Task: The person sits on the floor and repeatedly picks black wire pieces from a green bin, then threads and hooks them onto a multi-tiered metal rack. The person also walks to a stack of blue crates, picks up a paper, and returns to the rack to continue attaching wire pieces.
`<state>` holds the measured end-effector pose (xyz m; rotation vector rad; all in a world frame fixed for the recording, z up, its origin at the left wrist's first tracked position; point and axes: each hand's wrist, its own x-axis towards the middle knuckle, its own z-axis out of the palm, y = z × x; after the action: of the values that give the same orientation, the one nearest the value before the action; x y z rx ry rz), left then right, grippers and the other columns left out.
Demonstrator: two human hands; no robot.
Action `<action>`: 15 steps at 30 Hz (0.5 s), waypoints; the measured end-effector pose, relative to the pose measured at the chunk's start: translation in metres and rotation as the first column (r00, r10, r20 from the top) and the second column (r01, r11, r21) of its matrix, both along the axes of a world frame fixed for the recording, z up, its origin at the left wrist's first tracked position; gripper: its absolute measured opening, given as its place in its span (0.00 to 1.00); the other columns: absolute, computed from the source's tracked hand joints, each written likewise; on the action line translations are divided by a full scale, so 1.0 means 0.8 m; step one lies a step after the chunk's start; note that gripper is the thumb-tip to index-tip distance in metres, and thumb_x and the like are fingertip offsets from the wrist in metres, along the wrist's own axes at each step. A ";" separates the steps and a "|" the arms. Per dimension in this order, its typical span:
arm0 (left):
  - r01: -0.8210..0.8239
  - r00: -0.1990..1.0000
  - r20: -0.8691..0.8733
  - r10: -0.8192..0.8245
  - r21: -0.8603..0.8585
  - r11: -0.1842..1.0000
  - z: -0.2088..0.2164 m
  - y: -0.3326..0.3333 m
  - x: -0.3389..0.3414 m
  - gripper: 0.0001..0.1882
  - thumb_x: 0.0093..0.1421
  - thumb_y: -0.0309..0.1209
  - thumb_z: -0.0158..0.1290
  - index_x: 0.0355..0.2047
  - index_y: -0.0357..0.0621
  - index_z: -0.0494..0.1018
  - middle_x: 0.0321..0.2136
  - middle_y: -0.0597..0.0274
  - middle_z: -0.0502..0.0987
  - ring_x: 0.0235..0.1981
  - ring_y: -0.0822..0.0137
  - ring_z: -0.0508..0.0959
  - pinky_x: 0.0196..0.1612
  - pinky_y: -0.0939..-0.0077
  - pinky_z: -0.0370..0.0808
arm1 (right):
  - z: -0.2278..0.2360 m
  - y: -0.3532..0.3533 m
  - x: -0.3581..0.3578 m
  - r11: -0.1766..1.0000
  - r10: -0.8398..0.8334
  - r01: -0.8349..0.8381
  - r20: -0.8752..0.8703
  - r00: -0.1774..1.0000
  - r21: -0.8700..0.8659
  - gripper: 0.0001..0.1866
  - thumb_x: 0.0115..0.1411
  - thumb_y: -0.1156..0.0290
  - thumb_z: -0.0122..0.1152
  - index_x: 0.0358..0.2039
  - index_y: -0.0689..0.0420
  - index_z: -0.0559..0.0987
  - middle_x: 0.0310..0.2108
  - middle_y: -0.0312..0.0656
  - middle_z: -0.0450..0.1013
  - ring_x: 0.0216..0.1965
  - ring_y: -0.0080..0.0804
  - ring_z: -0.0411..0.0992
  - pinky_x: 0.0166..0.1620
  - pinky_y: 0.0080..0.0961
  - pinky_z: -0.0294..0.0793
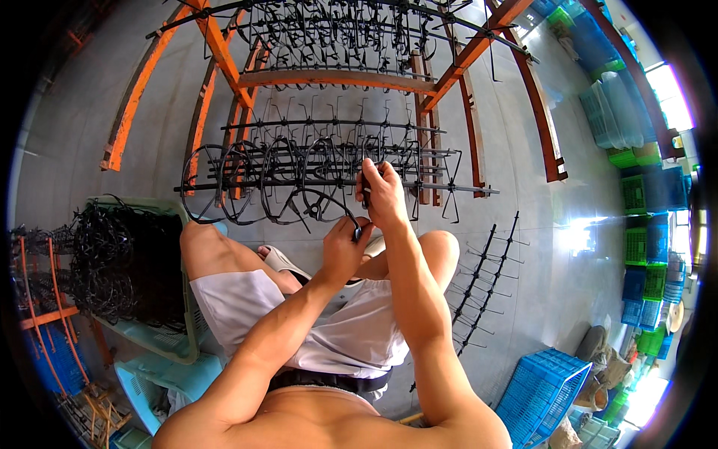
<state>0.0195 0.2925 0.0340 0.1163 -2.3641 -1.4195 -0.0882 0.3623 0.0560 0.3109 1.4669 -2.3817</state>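
Note:
My left hand is closed, its fingers pinching the end of a thin black curved part that looks like a ring with spokes. Just above and to its right, my right hand is closed at the front bar, thumb raised, with something black partly hidden in its fingers. Both hands are in front of a black hanging rack with several bars and bent wire hooks. Several black ring-shaped parts hang from the left half of the front bar.
An orange frame holding more black hooked bars stands ahead. To my left is a pale green crate heaped with black looped parts. Two hooked bars lie on the floor at right, near a blue crate. Stacked crates line the far right.

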 end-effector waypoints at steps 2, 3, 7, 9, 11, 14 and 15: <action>-0.002 1.000 -0.005 0.002 -0.005 1.000 -0.001 0.000 0.000 0.06 0.50 0.25 0.59 0.28 0.39 0.75 0.24 0.55 0.76 0.23 0.57 0.76 0.25 0.70 0.70 | -0.002 0.000 0.002 1.000 -0.004 0.005 -0.028 1.000 0.011 0.12 0.62 0.66 0.55 0.28 0.57 0.63 0.22 0.38 0.67 0.18 0.23 0.63 0.20 0.19 0.64; -0.004 1.000 -0.001 0.004 0.000 1.000 -0.002 0.000 0.000 0.06 0.50 0.25 0.59 0.28 0.39 0.75 0.24 0.55 0.76 0.23 0.57 0.76 0.25 0.70 0.70 | -0.003 -0.001 0.003 1.000 -0.010 0.011 -0.049 0.999 0.013 0.12 0.62 0.66 0.55 0.28 0.57 0.63 0.22 0.38 0.67 0.18 0.23 0.63 0.20 0.19 0.63; -0.031 0.999 0.043 0.030 0.028 0.999 0.000 0.000 0.000 0.06 0.49 0.24 0.59 0.28 0.38 0.74 0.25 0.55 0.76 0.23 0.56 0.76 0.26 0.69 0.71 | 0.000 -0.003 0.007 0.992 0.006 0.004 -0.083 0.997 0.125 0.13 0.62 0.64 0.54 0.29 0.58 0.64 0.22 0.37 0.67 0.20 0.22 0.65 0.21 0.19 0.67; -0.056 0.997 0.053 0.054 0.022 0.998 0.001 -0.001 -0.001 0.07 0.50 0.25 0.59 0.29 0.37 0.74 0.26 0.54 0.76 0.23 0.57 0.75 0.25 0.69 0.71 | 0.006 -0.002 0.010 0.993 0.013 -0.005 -0.068 0.998 0.115 0.13 0.62 0.65 0.54 0.29 0.59 0.64 0.23 0.39 0.68 0.20 0.23 0.66 0.22 0.19 0.69; -0.074 0.996 0.039 0.074 0.001 0.997 0.002 -0.001 -0.003 0.08 0.51 0.26 0.59 0.31 0.37 0.75 0.27 0.53 0.77 0.22 0.57 0.75 0.25 0.69 0.71 | 0.012 0.003 0.015 0.997 0.001 -0.001 0.004 1.000 0.082 0.13 0.62 0.65 0.53 0.29 0.60 0.64 0.25 0.40 0.68 0.21 0.25 0.67 0.24 0.20 0.71; -0.054 0.997 -0.050 0.054 0.002 0.999 0.002 -0.002 -0.006 0.11 0.53 0.29 0.57 0.36 0.36 0.76 0.28 0.51 0.78 0.19 0.59 0.74 0.23 0.69 0.69 | 0.018 0.008 0.018 0.999 -0.041 0.037 0.103 0.994 0.038 0.12 0.62 0.67 0.53 0.29 0.61 0.63 0.28 0.44 0.68 0.25 0.30 0.71 0.27 0.23 0.75; -0.044 0.999 -0.020 0.044 0.007 0.999 0.002 -0.002 -0.007 0.12 0.54 0.29 0.57 0.37 0.36 0.75 0.27 0.51 0.78 0.18 0.60 0.74 0.22 0.70 0.69 | 0.018 0.008 0.017 0.999 -0.040 0.038 0.068 0.997 0.039 0.12 0.62 0.67 0.52 0.29 0.61 0.62 0.29 0.43 0.68 0.26 0.30 0.72 0.30 0.25 0.77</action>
<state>0.0141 0.2907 0.0359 0.1543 -2.3261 -1.4019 -0.0745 0.3687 0.0708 0.4303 1.4884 -2.3514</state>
